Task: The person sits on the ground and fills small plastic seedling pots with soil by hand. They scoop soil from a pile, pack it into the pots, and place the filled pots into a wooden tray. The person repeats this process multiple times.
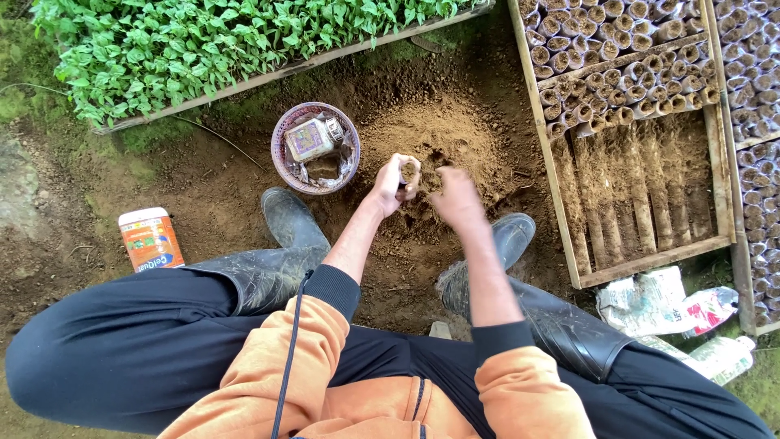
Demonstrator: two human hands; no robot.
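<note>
Left hand (393,185): gripped small soil-filled tube (409,171) | right hand (455,199): fingers bunched, pinching soil over soil heap (439,138) | basket (315,148) beside; tray (642,138) of tubes right.

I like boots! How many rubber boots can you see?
2. The left boot rests on the dirt below the round basket; the right boot sits beside the wooden tray. Their legs are partly hidden by the person's trousers.

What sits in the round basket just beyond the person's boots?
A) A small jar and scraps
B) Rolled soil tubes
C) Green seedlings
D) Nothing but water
A: the basket holds a small jar lying on crumpled scraps; the seedlings grow in a separate bed.
</note>
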